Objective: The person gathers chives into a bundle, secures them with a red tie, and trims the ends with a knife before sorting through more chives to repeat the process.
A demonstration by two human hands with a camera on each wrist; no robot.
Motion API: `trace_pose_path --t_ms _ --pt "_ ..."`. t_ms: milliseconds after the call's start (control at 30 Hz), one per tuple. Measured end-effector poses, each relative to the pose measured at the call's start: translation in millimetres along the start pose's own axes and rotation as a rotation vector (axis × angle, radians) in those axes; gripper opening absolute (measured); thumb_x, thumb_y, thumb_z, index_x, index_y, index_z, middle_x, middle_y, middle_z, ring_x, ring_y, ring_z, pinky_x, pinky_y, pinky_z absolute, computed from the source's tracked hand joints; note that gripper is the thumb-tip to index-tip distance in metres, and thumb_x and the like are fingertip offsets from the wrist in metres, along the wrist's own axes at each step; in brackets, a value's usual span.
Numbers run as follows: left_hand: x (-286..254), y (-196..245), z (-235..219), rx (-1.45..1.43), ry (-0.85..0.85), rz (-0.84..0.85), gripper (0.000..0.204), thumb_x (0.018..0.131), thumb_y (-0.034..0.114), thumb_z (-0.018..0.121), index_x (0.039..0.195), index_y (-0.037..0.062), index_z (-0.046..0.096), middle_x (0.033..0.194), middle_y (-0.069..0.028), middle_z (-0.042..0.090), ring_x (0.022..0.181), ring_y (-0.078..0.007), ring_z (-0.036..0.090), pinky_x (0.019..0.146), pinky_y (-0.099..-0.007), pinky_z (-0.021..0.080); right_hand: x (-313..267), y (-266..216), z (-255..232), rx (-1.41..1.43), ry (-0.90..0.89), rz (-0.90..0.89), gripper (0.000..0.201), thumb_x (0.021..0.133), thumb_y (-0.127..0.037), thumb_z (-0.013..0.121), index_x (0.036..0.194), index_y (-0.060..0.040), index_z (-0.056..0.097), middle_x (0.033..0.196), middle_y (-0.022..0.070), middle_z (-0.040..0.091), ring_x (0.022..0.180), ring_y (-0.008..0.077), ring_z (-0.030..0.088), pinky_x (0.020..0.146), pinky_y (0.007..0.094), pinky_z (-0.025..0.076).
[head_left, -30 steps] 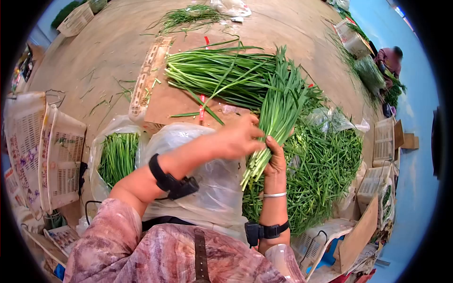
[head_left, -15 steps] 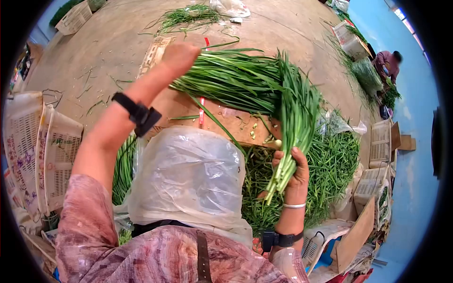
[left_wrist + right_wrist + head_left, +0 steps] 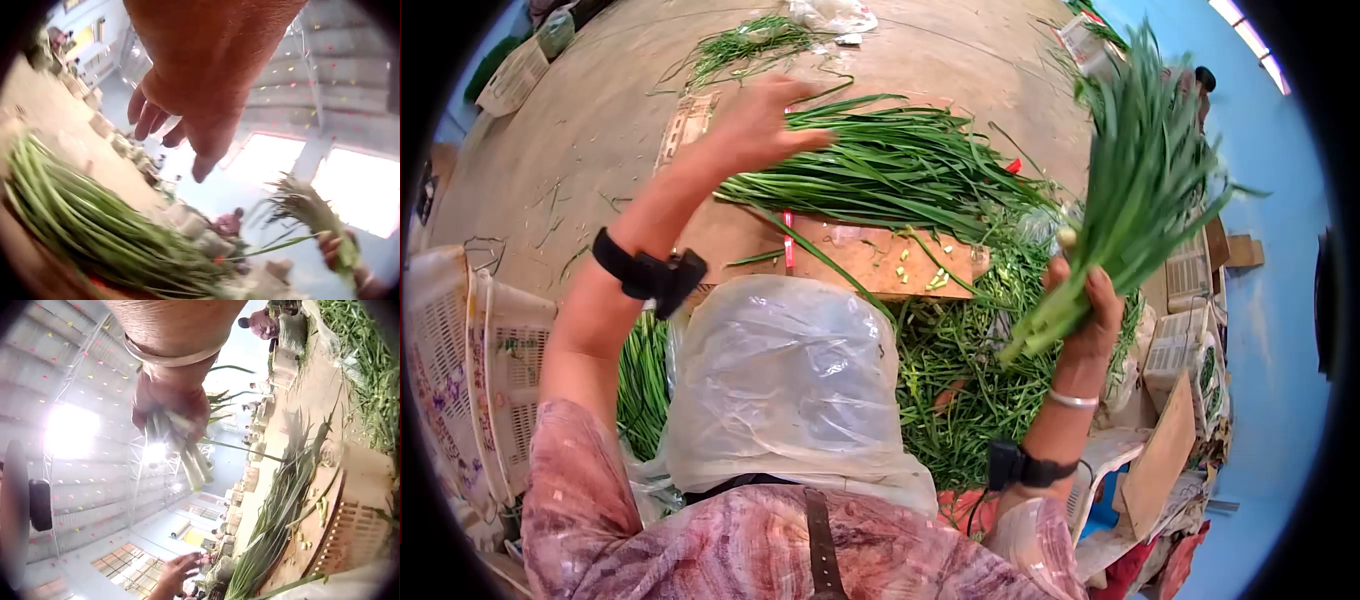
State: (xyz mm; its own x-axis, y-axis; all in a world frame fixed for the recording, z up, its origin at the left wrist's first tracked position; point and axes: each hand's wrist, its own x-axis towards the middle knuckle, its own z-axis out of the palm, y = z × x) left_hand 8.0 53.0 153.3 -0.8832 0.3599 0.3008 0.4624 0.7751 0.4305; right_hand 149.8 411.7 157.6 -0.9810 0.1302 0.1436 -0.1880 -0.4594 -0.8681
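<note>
Two hands, well apart: your right hand (image 3: 1094, 330) has its fingers wrapped round the pale stems of a bundle of garlic chives (image 3: 1135, 180), held up to the right of the tabletop (image 3: 860, 262), leaves fanned outward. Your left hand (image 3: 750, 132) holds nothing, fingers loosely spread, near the stem end of the larger chive pile (image 3: 890, 165) lying lengthwise along the tabletop.

Gripped this low, the bundle is probably top-heavy; a slack hold could let stalks slide into the heap of loose greens (image 3: 990, 410) below. One stray stalk (image 3: 822, 262) slants across the near edge, where a forearm might catch it and drag others along. Cut stem pieces (image 3: 935, 280) near the right end could be brushed off.

Leaf tips seem to spill past that right end, making it tight. A strip of tabletop shows between pile and plastic sheet (image 3: 790, 380). Beyond, the floor (image 3: 560, 160) gives wide room.
</note>
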Motion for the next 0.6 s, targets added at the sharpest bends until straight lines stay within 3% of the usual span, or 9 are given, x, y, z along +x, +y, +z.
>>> trace_pose_path --t_ms 33,100,167,233,267,300,400,467,600 --pt "9 26 4 -0.28 -0.118 0.032 0.076 0.067 0.052 0.07 0.118 -0.0014 0.051 0.115 -0.0249 0.054 0.105 -0.0349 0.054 0.087 -0.0378 0.045 9 5 11 -0.076 0.002 -0.049 0.058 0.071 -0.014 0.067 0.119 0.0021 0.039 0.098 0.0178 0.056 0.076 0.0233 0.058 0.063 0.0316 0.051" --pt "23 75 20 -0.512 -0.259 0.165 0.091 0.064 0.058 0.069 0.118 -0.011 0.047 0.117 -0.024 0.053 0.106 -0.0312 0.054 0.089 -0.0361 0.044 22 15 42 -0.096 -0.084 -0.125 0.053 0.072 -0.006 0.065 0.119 0.0033 0.041 0.1 0.0181 0.057 0.075 0.0231 0.059 0.064 0.0321 0.052" --pt "43 108 29 -0.617 -0.278 0.294 0.09 0.062 0.061 0.07 0.113 -0.0111 0.051 0.1 -0.0217 0.06 0.09 -0.0261 0.06 0.079 -0.0335 0.048 37 24 60 -0.218 -0.204 -0.21 0.044 0.073 -0.003 0.064 0.113 0.0039 0.047 0.099 0.0173 0.059 0.076 0.0211 0.06 0.065 0.0312 0.052" --pt "47 131 21 -1.02 -0.377 0.26 0.082 0.06 0.059 0.072 0.106 -0.0069 0.055 0.081 -0.0153 0.061 0.069 -0.019 0.061 0.062 -0.0274 0.05 53 39 69 -0.227 -0.337 -0.332 0.038 0.072 -0.001 0.065 0.107 0.0044 0.052 0.095 0.0151 0.061 0.078 0.0197 0.061 0.067 0.0311 0.053" --pt "49 138 20 -1.159 -0.212 0.355 0.072 0.061 0.054 0.074 0.101 -0.0035 0.058 0.072 -0.0093 0.06 0.057 -0.0136 0.058 0.049 -0.0223 0.046 54 45 77 -0.243 -0.266 -0.324 0.039 0.068 0.0 0.067 0.104 0.0042 0.054 0.089 0.0119 0.062 0.08 0.0184 0.061 0.07 0.0305 0.053" --pt "48 132 14 -1.11 -0.27 0.273 0.067 0.062 0.048 0.076 0.103 -0.0021 0.058 0.073 -0.0085 0.06 0.056 -0.0122 0.058 0.047 -0.0207 0.046 55 49 80 -0.238 -0.261 -0.326 0.039 0.068 0.0 0.067 0.104 0.0042 0.054 0.089 0.0119 0.062 0.08 0.0184 0.061 0.07 0.0305 0.053" --pt "41 121 19 -1.048 -0.238 0.201 0.065 0.06 0.04 0.079 0.106 -0.0012 0.057 0.08 -0.0078 0.062 0.067 -0.0143 0.06 0.06 -0.0238 0.05 64 75 64 -0.637 -0.309 -0.337 0.045 0.064 -0.003 0.071 0.105 0.0007 0.053 0.091 0.0095 0.061 0.085 0.0182 0.06 0.076 0.0308 0.05" --pt "40 99 55 -0.983 -0.021 0.444 0.064 0.058 0.031 0.081 0.108 0.0012 0.057 0.09 -0.0066 0.063 0.082 -0.0167 0.059 0.075 -0.028 0.049 64 101 49 -0.695 -0.345 -0.356 0.048 0.062 -0.006 0.074 0.106 0.0003 0.054 0.094 0.0089 0.061 0.087 0.0186 0.059 0.078 0.0315 0.049" --pt "21 70 107 -0.951 0.125 0.473 0.067 0.056 0.025 0.086 0.11 0.002 0.055 0.1 -0.0047 0.06 0.096 -0.0153 0.053 0.085 -0.0299 0.043 52 143 30 -0.688 -0.331 -0.266 0.056 0.056 -0.015 0.083 0.103 0.0 0.056 0.097 0.0072 0.06 0.09 0.0194 0.057 0.081 0.0328 0.047"
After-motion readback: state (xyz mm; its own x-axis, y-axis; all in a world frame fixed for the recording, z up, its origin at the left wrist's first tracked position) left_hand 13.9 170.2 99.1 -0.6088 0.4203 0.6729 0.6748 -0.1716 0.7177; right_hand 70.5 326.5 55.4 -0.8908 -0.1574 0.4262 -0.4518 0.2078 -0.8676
